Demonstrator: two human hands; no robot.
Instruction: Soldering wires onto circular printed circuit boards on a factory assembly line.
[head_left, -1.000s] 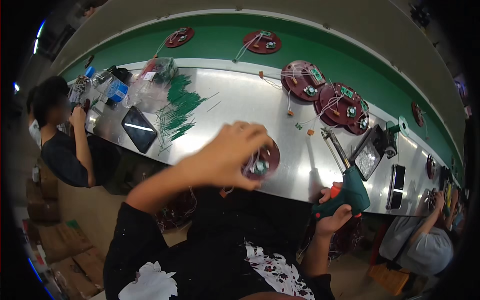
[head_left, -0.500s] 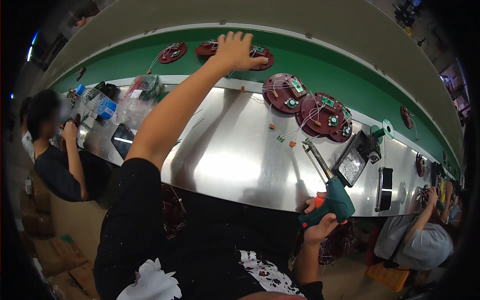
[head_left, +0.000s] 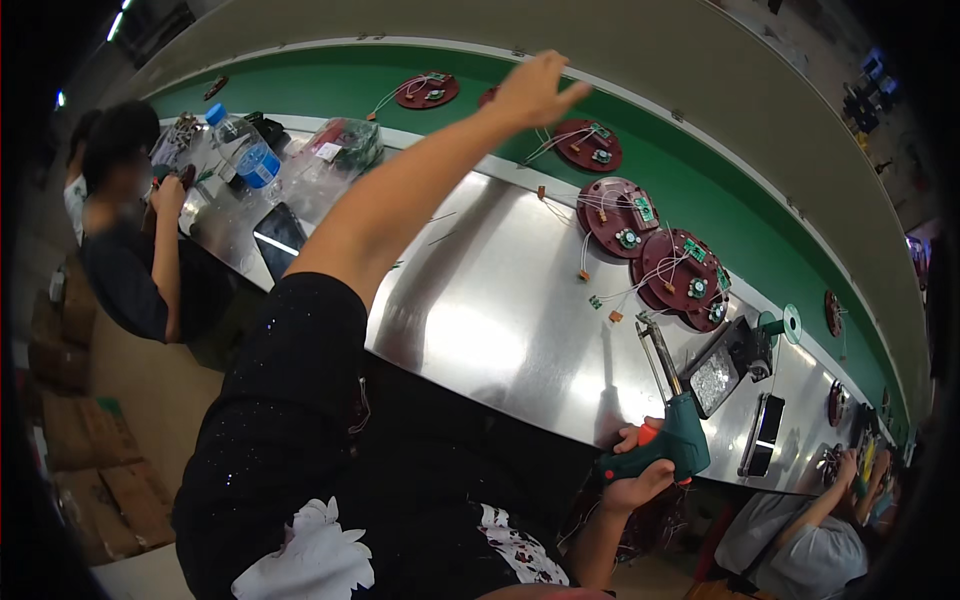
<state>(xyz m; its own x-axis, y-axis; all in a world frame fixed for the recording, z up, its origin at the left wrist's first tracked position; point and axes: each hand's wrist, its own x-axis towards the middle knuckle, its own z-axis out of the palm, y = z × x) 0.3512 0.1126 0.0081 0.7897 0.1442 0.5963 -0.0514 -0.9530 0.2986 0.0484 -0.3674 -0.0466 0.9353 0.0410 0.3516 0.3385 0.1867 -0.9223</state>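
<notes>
My left hand [head_left: 535,92] is stretched out over the green strip at the far side, empty as far as I can see, with thumb and fingers apart. Partly behind it shows a dark red disc [head_left: 488,97]; another dark red disc [head_left: 592,148], with a small green circuit board and thin white wires, lies just to its right. In my right hand [head_left: 640,488] is a green soldering gun [head_left: 683,440] with a red trigger, its metal tip pointing up and away. Near that tip, several wired discs [head_left: 617,215] overlap at the far edge of the metal bench.
The metal bench [head_left: 480,310] holds a black tray [head_left: 715,380], a solder wire spool [head_left: 791,323] and a phone [head_left: 764,435] on the right. Left are a bottle [head_left: 245,150], a plastic bag [head_left: 340,150] and a dark phone [head_left: 280,243]. Co-workers sit at both ends.
My left hand has moved off the discs on the green strip, farther out and to the right. The view has tilted. My right hand still holds the soldering gun.
</notes>
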